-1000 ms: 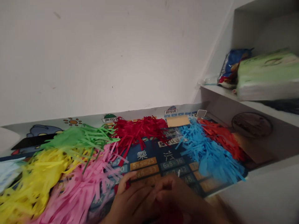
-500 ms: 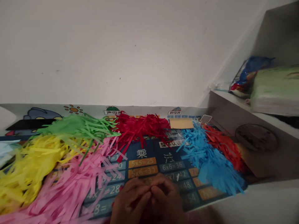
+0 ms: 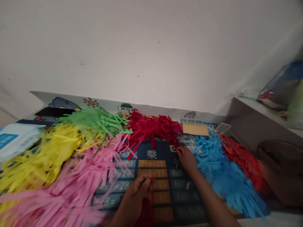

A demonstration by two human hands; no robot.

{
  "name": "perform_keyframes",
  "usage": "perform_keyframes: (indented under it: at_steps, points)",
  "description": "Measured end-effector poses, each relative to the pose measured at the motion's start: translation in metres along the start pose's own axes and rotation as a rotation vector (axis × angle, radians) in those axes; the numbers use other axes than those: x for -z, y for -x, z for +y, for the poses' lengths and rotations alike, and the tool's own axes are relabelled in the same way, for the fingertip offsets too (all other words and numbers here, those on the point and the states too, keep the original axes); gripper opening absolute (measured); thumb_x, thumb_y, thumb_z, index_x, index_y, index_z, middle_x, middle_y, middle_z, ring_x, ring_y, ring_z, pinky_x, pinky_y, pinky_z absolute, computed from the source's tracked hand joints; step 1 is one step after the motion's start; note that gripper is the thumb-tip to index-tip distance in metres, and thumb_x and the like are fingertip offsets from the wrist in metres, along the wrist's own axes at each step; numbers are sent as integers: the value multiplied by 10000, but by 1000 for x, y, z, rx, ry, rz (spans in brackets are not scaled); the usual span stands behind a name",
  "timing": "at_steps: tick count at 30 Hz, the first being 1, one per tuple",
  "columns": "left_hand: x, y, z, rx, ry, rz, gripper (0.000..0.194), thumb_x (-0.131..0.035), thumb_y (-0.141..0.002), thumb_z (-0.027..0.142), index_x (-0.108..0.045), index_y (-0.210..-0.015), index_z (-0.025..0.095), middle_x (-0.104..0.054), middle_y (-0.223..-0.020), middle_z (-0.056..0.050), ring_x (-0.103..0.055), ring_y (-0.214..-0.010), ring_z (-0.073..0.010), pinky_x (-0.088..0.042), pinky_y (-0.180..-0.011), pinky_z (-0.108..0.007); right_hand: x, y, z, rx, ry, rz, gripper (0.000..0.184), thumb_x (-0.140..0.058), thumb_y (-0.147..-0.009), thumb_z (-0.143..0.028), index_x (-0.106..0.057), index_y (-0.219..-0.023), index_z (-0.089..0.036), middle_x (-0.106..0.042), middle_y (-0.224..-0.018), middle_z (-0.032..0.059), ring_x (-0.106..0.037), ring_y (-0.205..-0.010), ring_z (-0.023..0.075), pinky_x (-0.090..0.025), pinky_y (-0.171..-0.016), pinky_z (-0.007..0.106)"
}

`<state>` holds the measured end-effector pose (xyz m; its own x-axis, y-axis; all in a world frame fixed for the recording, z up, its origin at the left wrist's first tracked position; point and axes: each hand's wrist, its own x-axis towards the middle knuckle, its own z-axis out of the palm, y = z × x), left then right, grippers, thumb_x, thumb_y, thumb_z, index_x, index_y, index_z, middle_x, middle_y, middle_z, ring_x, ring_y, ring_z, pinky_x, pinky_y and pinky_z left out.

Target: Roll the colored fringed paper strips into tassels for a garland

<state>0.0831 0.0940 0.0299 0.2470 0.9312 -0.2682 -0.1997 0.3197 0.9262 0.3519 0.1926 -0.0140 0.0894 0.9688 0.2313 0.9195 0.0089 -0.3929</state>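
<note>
My left hand point(image 3: 137, 195) is low in the middle, its thumb and fingers pinched on a red paper tassel point(image 3: 147, 206) that hangs down dark and blurred. Farther forward, my right hand point(image 3: 187, 159) reaches over the printed mat, fingers curled and tips close together; whether anything is between them is hidden. It lies beside the clear plastic packet point(image 3: 188, 142) and the ends of the red paper fringe point(image 3: 155, 127). To its right spreads the blue paper fringe point(image 3: 219, 167). A tan card point(image 3: 195, 128) lies just beyond.
Green point(image 3: 97, 119), yellow point(image 3: 54, 148) and pink fringes point(image 3: 78, 183) cover the mat's left side. An orange-red fringe point(image 3: 243, 154) lies by the grey shelf side point(image 3: 255, 119). A white-and-blue packet point(image 3: 19, 138) and a black flat object point(image 3: 54, 112) are far left; the wall point(image 3: 146, 56) rises behind.
My hands were together at the front; now my right hand has moved forward and right toward the plastic packet. My left hand stays low with the red tassel. The view has shifted left.
</note>
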Motion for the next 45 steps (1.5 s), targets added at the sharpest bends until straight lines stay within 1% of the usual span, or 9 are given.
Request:
perform_keyframes:
  at_steps: [9,14,18,24,28,33,38,42,45]
  points:
    - [6,8,6,-70,-251,-80,425,-506,-848,557,-609,-720,165,-546,-540,19,-500,-522,-132,-394,-564,-232,24,6,2,-65,-155,53,243,-488,-887,-322,-657,-807,-167,-683,-851,112,-643,-850,259,-479,-777,367]
    - [4,8,8,-59,-300,-42,377,-474,-866,497,-613,-744,169,-538,-533,28,-446,-450,-114,-344,-480,-219,41,65,-52,-164,-500,-3,285,-553,-864,-443,-686,-884,-191,-712,-778,51,-674,-718,216,-515,-658,295]
    - [1,9,8,-145,-362,-13,226,-492,-861,368,-612,-898,180,-601,-624,24,-547,-536,-140,-421,-543,-230,30,114,-99,-260,-935,-147,140,-688,-762,-346,-749,-761,-221,-719,-853,47,-667,-844,226,-519,-766,297]
    - [5,14,12,-193,-483,-68,160,-516,-863,284,-641,-830,189,-669,-753,-6,-616,-691,-161,-455,-638,-240,18,134,-124,-393,-1245,-210,131,-731,-706,-296,-763,-807,-219,-701,-929,46,-656,-706,182,-533,-630,265]
    - [7,18,10,-351,-645,-52,212,-494,-905,248,-652,-774,191,-654,-739,-8,-611,-704,-153,-445,-668,-241,22,135,-132,-415,-1255,-161,114,-744,-695,-292,-717,-767,-207,-691,-675,14,-646,-594,174,-535,-583,257]
    - [8,18,6,-596,-866,-75,285,-441,-958,237,-662,-785,188,-656,-774,-25,-619,-711,-153,-467,-649,-237,19,140,-131,-377,-1132,-93,141,-733,-707,-322,-666,-731,-201,-691,-660,20,-669,-609,193,-545,-575,262]
    - [10,15,3,-720,-1090,-117,271,-444,-966,249,-657,-809,192,-701,-792,-35,-649,-718,-191,-495,-649,-279,21,146,-125,-90,-756,10,101,-627,-810,-296,-705,-805,-232,-724,-788,36,-684,-722,199,-541,-646,266]
    - [12,17,6,-614,-1023,-162,93,-594,-895,229,-660,-960,222,-733,-860,-13,-676,-773,-193,-506,-688,-272,26,146,-123,-24,-709,-27,76,-598,-844,-261,-664,-812,-242,-703,-774,4,-669,-709,162,-529,-639,218]
    - [14,19,7,-424,-875,-139,257,-663,-819,156,-631,-1059,244,-724,-993,-11,-672,-885,-185,-499,-777,-263,25,145,-120,-40,-704,-12,51,-589,-848,-234,-638,-837,-238,-690,-772,-7,-661,-703,146,-520,-636,200]
